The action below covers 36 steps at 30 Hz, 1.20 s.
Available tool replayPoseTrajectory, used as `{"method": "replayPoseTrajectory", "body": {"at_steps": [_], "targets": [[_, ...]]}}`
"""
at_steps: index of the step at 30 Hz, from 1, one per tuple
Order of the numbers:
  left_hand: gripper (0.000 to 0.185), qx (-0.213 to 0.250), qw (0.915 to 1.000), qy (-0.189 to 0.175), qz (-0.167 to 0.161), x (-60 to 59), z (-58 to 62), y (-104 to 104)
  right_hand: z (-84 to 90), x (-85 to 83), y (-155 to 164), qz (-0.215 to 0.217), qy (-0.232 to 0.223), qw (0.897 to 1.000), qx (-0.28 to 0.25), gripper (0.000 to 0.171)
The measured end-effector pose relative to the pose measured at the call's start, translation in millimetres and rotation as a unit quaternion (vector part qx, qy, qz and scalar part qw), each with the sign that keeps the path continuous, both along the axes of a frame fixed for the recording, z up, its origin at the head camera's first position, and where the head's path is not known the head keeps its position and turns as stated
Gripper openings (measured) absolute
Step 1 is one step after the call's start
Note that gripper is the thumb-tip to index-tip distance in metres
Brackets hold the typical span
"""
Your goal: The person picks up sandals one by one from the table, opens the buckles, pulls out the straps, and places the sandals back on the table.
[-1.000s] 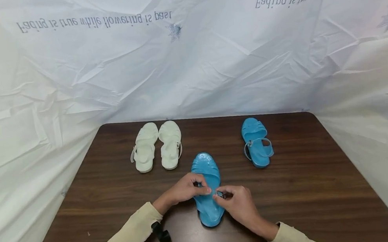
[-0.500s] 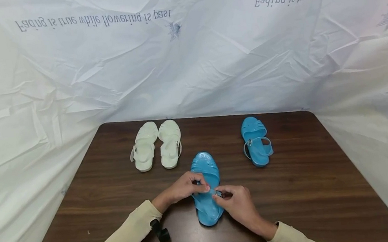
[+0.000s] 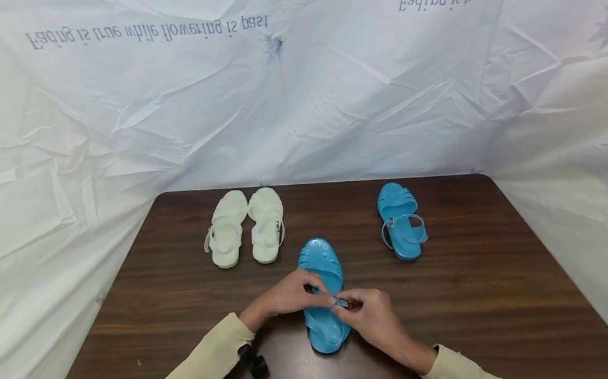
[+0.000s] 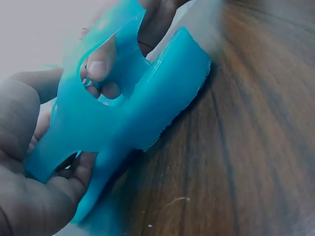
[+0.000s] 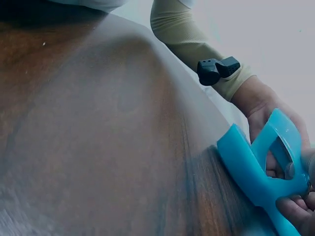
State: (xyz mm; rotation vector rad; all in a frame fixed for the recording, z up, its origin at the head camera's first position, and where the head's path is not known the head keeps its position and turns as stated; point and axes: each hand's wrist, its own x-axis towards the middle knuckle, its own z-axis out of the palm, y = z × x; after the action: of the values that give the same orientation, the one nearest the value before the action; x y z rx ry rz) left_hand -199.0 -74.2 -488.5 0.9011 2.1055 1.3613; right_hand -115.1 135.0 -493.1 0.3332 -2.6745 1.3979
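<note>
Around you hangs a crumpled white sheet (image 3: 295, 104), its printed line of text mirrored and hard to read, and it covers everything beyond the table edges. Your dark wooden table (image 3: 487, 294) fills the lower half of the head view; its near edge is cut off by the frame.

At the far left sits a pair of white sandals (image 3: 245, 226), side by side and touching. At the far right lies one blue sandal with its strap buckled (image 3: 401, 221), well apart from the rest.

Near you, at the middle of the table, lies the blue sandal (image 3: 323, 292) you are working on, toe pointing away; your hands cover its middle. Your left hand (image 3: 290, 296) pinches its strap (image 4: 106, 105) from the left side, thumb and fingers curled through the opening. Your right hand (image 3: 370, 318) pinches the small metal buckle (image 3: 342, 302) from the right, fingers curled, the two hands almost touching.

The buckle is too small to tell how far the strap sits in it. The wrist views are blurred and show only the sandal's edge.
</note>
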Motion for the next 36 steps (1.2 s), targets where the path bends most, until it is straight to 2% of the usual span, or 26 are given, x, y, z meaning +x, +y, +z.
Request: {"method": "replayPoseTrajectory", "body": {"at_steps": [10,18,26,36], "targets": [[0.012,0.061,0.9979,-0.006,0.021,2.2,-9.0,-3,6.1,-3.3,0,0.017,-0.028,0.999,0.023,0.012],[0.012,0.067,0.9971,0.017,0.031,5.9,-9.5,-3,0.0,-0.8,0,-0.008,-0.013,1.000,-0.017,0.013],[0.012,0.076,0.9968,0.016,0.021,4.4,-11.3,-2,-6.7,-0.3,2,-0.018,-0.010,0.999,-0.046,0.015],[0.015,0.083,0.9964,-0.018,0.001,-2.7,-11.3,-5,-9.3,-3.8,1,-0.001,-0.006,0.997,-0.072,0.017]]}}
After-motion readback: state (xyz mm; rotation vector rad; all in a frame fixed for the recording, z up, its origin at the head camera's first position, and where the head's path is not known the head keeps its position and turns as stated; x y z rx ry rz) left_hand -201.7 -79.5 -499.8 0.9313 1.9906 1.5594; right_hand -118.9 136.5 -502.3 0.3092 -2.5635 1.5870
